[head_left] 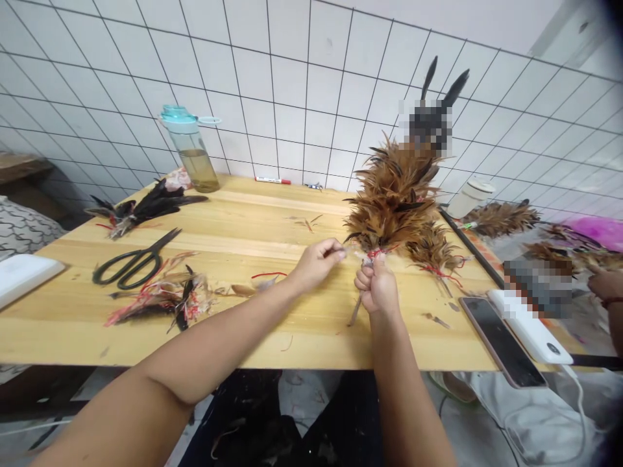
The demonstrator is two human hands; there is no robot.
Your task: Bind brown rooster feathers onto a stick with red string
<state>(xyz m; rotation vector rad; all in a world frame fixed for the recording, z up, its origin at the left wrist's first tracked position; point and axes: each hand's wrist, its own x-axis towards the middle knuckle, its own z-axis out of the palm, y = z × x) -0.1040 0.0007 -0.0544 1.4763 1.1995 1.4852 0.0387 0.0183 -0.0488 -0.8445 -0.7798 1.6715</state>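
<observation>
Brown feather duster (394,198) | upright, held above the table (253,220) | right hand (377,288): fingers (378,275) clenched round its stem | left hand (318,261): just beside, fingers (337,249) pinching a thin strand near the red thread (374,254) | black-handled scissors (127,266) lie well left

There were two hands, one left hand (317,263) and one right hand (377,288), with one feather duster (394,194) just ahead of them. To their left lay one pair of scissors (131,263), one black feather bunch (146,207) and one mixed feather pile (165,298). Beyond them stood one water bottle (189,152) and one red marker (272,180). To their right lay one phone (501,340) and one power bank (530,327), and one other person's hand (606,285) showed farther right.
</observation>
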